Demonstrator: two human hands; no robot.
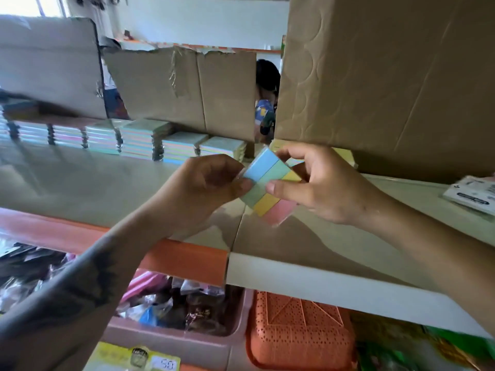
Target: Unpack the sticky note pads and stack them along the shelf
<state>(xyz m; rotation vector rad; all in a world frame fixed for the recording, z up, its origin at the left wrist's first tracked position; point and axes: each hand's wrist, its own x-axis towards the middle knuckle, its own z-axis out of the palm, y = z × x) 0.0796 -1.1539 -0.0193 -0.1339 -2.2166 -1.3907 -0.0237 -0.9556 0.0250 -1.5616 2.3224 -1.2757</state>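
We hold a pad (269, 183) above the front of the shelf (308, 271), a flat rectangle banded in pastel blue, green, yellow and pink. It looks glossy, as if wrapped in film, though we cannot be sure. Its long axis runs on a slant, from upper left, away from us, to lower right, the pink end nearest us.

Our left hand (211, 183) curls its fingers and pinches the pad's left edge. Our right hand (318, 183) pinches the right side, thumb flat on the top face, fingers bent behind.

The shelf is smooth and pale, with an orange front lip at left. Along its back stands a row of stacks (128, 140) of similar pastel pads. Creased brown cardboard boxes (388, 84) rise behind and at right. Below sits a perforated orange basket (300, 330).
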